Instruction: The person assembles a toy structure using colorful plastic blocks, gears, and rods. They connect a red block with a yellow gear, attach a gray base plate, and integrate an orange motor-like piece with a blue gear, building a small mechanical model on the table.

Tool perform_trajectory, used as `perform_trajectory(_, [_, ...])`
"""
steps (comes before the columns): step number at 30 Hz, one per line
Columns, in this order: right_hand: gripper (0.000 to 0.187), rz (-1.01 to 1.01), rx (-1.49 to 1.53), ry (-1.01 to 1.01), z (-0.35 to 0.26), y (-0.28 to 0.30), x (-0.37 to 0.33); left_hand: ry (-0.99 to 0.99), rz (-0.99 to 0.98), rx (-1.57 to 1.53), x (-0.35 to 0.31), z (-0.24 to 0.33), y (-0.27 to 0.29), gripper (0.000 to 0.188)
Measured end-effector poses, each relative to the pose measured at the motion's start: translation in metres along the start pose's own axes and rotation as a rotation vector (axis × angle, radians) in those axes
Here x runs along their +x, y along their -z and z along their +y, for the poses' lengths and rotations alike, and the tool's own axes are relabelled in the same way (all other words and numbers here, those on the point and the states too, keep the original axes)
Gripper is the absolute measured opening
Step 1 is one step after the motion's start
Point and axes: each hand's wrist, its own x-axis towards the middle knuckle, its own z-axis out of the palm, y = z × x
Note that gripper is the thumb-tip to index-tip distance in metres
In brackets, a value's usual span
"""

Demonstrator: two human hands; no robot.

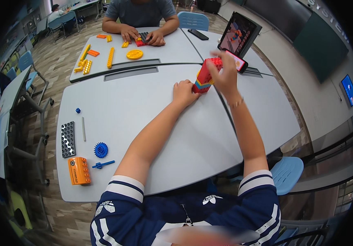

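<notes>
A tall toy-brick model (202,78), mostly red with blue and yellow layers near its lower end, stands tilted toward the far side of the table. My left hand (183,93) grips its lower end, resting at the tabletop. Over the model's upper end is my right hand (227,78), slightly blurred, thumb and forefinger apart. Whether that hand touches the bricks I cannot make out. Just past it, a phone (236,61) with a lit screen leans against a tablet (238,35) that displays a colourful brick model.
On the left lie a grey studded plate (68,139), an orange block (79,171), a blue gear (101,150), a blue axle piece (103,164), a grey rod (83,129) and a small blue part (78,110). Opposite, another person's hands (143,36) handle bricks beside yellow pieces (110,58).
</notes>
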Motion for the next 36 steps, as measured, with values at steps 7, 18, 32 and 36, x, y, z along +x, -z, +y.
perform_trajectory(7, [0.031, -0.414, 0.28, -0.242, -0.045, -0.005, -0.125, 0.088, -0.058, -0.017, 0.018, -0.007, 0.0, 0.032])
perform_trajectory(18, [0.028, -0.545, 0.367, -0.469, -0.015, -0.024, -0.136, 0.062, -0.044, -0.012, 0.02, -0.012, -0.003, 0.039])
perform_trajectory(32, [0.028, -0.406, 0.345, -0.57, 0.028, -0.037, -0.144, 0.048, 0.042, 0.003, 0.006, -0.014, 0.001, 0.049])
perform_trajectory(36, [0.027, -0.405, 0.343, -0.553, 0.034, -0.04, -0.147, 0.069, 0.037, 0.015, -0.007, -0.011, 0.006, 0.051])
